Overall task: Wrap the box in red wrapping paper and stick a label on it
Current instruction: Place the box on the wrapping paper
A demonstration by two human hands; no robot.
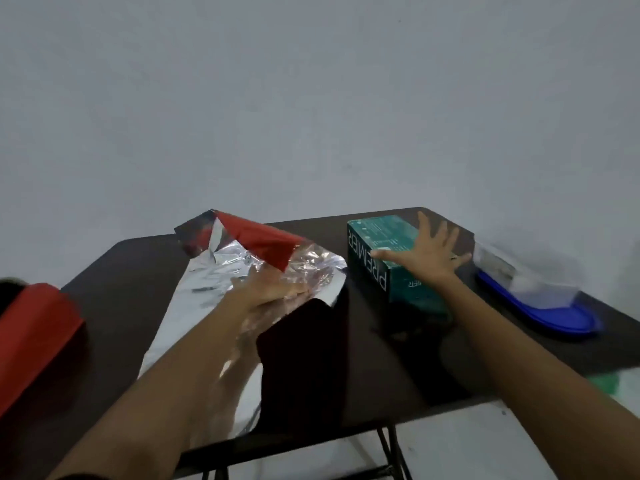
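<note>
A sheet of wrapping paper (214, 289), red on one face and shiny silver on the other, lies silver side up across the middle of the dark table (114, 306). My left hand (273, 291) grips its right edge and lifts it, so a red corner (263, 242) curls over. A green and black box (377, 258) printed "PREMIER" stands to the right of the sheet. My right hand (429, 254) is spread flat with its fingers apart over the box's top right part.
A roll of red paper (34, 337) lies at the table's left edge. A clear container on a blue lid (540, 299) sits at the right end. A grey wall stands right behind the table. The table's front edge is close to me.
</note>
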